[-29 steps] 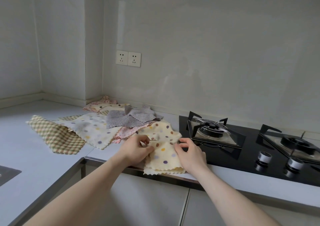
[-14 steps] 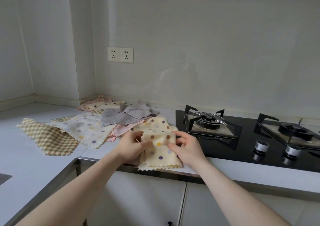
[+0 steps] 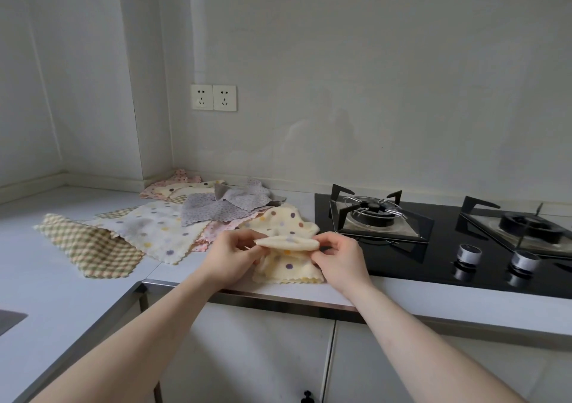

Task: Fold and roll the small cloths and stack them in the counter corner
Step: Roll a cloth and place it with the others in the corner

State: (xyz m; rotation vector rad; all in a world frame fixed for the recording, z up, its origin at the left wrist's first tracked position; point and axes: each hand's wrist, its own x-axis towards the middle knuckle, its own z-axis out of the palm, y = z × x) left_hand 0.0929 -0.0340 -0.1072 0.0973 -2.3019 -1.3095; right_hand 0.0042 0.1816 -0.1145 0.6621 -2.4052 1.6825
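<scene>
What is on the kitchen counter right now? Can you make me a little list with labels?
left hand: pinching the left end of the fold
right hand: pinching the right end of the fold
yellow polka-dot cloth: fold lifted, lower edge on the counter
white polka-dot cloth: lying flat
checked cloth: flat, far left of the pile
grey cloths: on top of the pile
gas hob: right of the cloths, two burners
wall sockets: above the pile
rolled cloths: none seen yet

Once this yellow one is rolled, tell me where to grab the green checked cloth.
Take the green checked cloth by its near scalloped corner, coming in with the left hand from the counter's front edge. That corner lies flat and bare; its far edge is tucked under the white dotted cloth.
</scene>
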